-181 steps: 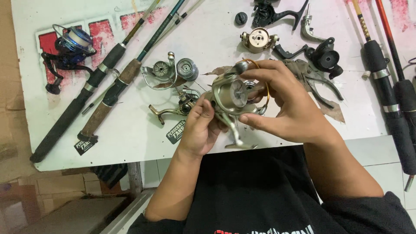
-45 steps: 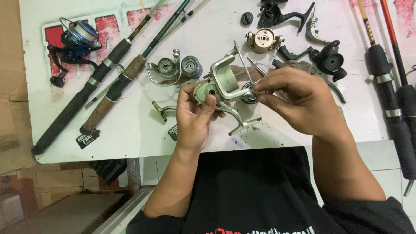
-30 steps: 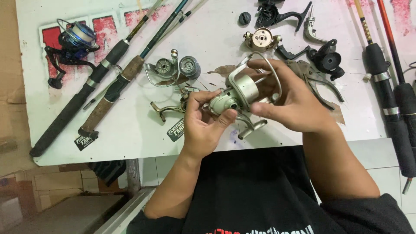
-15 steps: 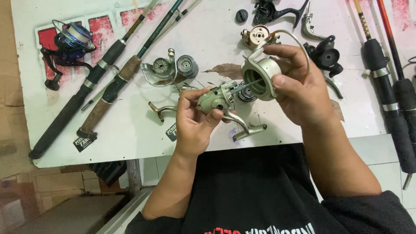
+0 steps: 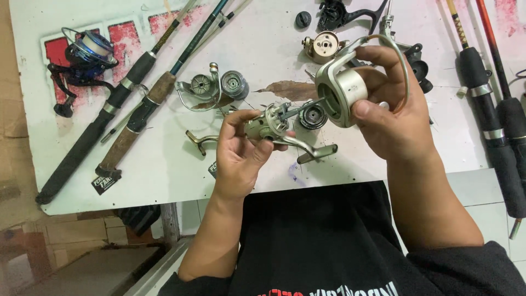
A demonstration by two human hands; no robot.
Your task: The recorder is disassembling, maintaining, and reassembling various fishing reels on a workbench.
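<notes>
The reel is already taken apart above the white table (image 5: 164, 164): the left hand (image 5: 241, 151) is closed around the reel body (image 5: 263, 127) with its bare shaft, the right hand (image 5: 392, 109) grips the silver rotor (image 5: 341, 94) just beside it, and rejoining is left.

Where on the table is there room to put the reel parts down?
Bare white table lies between the cork rod handle and the left hand, and right of the right hand before the black rods. The top middle is crowded with reel parts.
</notes>
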